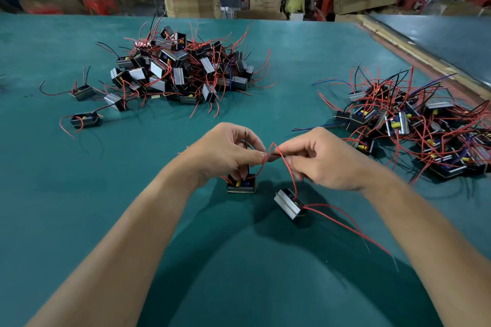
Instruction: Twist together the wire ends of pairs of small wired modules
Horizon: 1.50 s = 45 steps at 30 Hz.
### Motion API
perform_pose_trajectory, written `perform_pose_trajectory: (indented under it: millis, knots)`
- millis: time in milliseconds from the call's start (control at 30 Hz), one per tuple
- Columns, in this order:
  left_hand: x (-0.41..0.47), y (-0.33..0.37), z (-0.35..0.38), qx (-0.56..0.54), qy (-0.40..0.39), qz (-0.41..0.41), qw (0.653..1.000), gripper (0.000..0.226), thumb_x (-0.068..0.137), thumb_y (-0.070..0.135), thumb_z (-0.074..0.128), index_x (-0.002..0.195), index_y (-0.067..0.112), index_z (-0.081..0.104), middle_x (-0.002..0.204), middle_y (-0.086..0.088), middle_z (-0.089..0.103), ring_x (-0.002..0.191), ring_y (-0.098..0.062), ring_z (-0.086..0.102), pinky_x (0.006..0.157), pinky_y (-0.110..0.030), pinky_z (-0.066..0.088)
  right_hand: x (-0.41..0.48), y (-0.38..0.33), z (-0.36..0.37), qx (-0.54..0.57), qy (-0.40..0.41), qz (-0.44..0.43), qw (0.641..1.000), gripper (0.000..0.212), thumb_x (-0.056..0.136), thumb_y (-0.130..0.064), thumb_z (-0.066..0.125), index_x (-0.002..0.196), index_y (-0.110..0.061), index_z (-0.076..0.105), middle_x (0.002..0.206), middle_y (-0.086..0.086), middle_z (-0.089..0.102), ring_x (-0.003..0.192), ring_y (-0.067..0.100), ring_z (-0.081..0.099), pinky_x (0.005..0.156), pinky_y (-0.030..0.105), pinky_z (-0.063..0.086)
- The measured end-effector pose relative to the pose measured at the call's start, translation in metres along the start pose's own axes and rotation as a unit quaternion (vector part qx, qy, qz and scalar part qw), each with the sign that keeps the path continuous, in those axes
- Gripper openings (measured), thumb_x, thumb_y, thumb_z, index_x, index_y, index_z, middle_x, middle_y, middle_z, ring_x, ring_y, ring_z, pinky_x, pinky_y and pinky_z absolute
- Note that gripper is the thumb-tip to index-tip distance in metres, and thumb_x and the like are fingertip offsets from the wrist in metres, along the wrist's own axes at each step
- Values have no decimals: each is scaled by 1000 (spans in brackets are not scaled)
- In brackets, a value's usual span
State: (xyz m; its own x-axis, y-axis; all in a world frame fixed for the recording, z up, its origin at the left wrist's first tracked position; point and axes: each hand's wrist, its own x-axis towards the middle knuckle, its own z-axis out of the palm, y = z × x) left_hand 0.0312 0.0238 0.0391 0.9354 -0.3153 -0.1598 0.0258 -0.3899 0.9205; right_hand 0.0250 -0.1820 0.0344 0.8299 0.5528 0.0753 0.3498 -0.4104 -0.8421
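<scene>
The red wire arches between the hands, above two modules lying on the green table. The left hand and right hand each pinch a wire end. If either pinch slips, the ends may spring apart, and a hard tug could drag a module.

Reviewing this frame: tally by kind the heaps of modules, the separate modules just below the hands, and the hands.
Heaps of modules: 2 (left heap, right heap)
Modules below the hands: 2 (left module, right module)
Hands: 2 (left hand, right hand), both pinching the red wires
Total: 6
</scene>
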Motion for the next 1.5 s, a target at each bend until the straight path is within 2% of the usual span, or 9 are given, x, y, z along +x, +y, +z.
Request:
perform_pose_trajectory:
  millis: [267,533,667,800,967,1133,1267,1367,1500]
  knots:
    - [-2,0,1,-2,-11,6,1000,20,79,8,79,93,2,66,67,-15,54,39,-7,49,39,-17,38,1,-1,2,19,-38,121,992,65,87,8,35,101,-49,64,42,-8,44,35,10,35,35,21,40]
    - [0,0,1,-5,-7,3,1000,22,75,13,83,85,10,64,63,-7,56,38,-7,48,39,-16,37,2,-5,1,23,-27,123,992,64,89,10,34,94,-45,67,43,-7,43,43,19,35,34,23,40]
    - [1,-2,1,-7,2,-2,1000,23,73,16,84,81,12,63,55,0,55,38,-7,47,39,-16,37,1,-6,0,2,-27,115,993,62,85,12,34,75,-37,72,48,-4,51,30,14,39,36,21,39]
    - [4,-4,0,-6,27,-3,1000,19,79,20,81,80,11,64,49,4,53,37,-7,48,39,-16,38,0,-7,0,-53,-5,101,993,54,81,11,35,56,-28,64,57,-9,59,36,1,48,39,24,40]
    - [3,-4,0,-9,10,5,1000,20,76,19,82,80,11,64,51,2,53,37,-9,47,39,-17,37,1,-1,1,-131,26,95,987,30,89,-7,47,71,-20,67,65,16,59,45,12,41,40,23,38]
    - [1,-3,5,-7,-8,18,1000,32,72,26,85,86,9,62,54,-1,53,39,-12,43,41,-19,35,1,1,1,-188,68,34,979,29,96,-20,53,70,-8,59,52,-5,39,47,7,31,47,19,29]
    - [2,-2,6,-12,-2,21,1000,40,71,28,85,95,10,59,54,1,52,40,-11,42,41,-21,36,2,2,0,-152,86,-6,985,18,93,-19,60,80,-21,73,62,6,51,52,5,33,51,23,28]
    - [3,-3,5,-21,5,21,1000,41,73,25,85,97,12,55,52,5,54,40,-9,46,41,-20,39,2,1,-2,-122,101,-13,987,21,91,-23,60,79,-11,72,60,15,45,53,6,30,50,24,27]
    - [4,-3,6,-29,6,30,999,38,73,23,85,95,13,57,54,7,59,39,-8,50,40,-17,39,2,3,-1,-78,107,2,991,13,93,-14,64,85,-14,74,57,-3,49,52,6,35,50,20,30]
